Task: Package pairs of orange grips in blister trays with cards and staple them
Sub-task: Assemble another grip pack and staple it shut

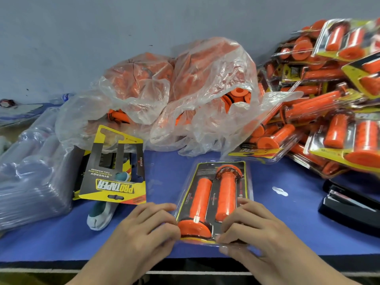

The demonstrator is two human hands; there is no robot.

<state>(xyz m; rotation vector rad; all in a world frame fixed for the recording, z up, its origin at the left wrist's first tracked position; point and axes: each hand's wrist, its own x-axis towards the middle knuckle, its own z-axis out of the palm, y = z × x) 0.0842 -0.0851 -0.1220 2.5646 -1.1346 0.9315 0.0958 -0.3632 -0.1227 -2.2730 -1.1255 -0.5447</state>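
Surface: blue mat on a table, grey wall behind at 12 o'clock.
Pack: blister tray holding two orange grips lies flat near the front edge. Its long axis runs 6 to 12, tipped slightly toward 1. One flange sits at 6, the other at 12.
Left hand: bent fingers clamp the tray's near-left corner.
Right hand: bent fingers press the near-right corner, thumb at the near edge.
Edges: the mat's front edge lies just under both wrists at 6.
Room: bare mat at 3, before the stapler. Cards and clear trays are at 9 to 10, bags at 12, finished packs at 1 to 2.
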